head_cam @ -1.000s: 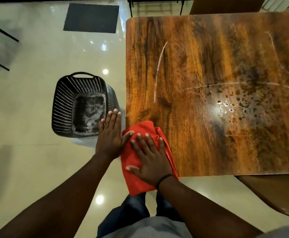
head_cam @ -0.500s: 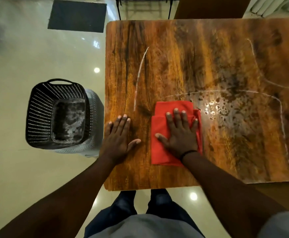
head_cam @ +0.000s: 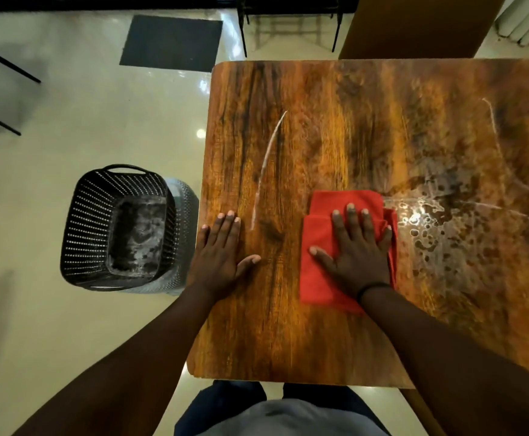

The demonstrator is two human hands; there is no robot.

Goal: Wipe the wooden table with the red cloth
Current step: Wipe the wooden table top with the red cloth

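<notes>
From the head camera, the folded red cloth (head_cam: 326, 247) lies on the glossy, dark-grained wooden tabletop (head_cam: 335, 341). The right hand (head_cam: 359, 253) presses it with flat, spread fingers. Left of the cloth, the left hand (head_cam: 220, 256) rests flat at the tabletop's edge. Just right of the cloth, wet droplets (head_cam: 430, 228) shine.

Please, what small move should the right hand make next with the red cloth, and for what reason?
Probably slide the red cloth rightward under the flat right hand. Wet droplets glisten on the wooden table just beyond the cloth's right edge, not yet wiped. The left hand rests flat near the table's left edge.
</notes>
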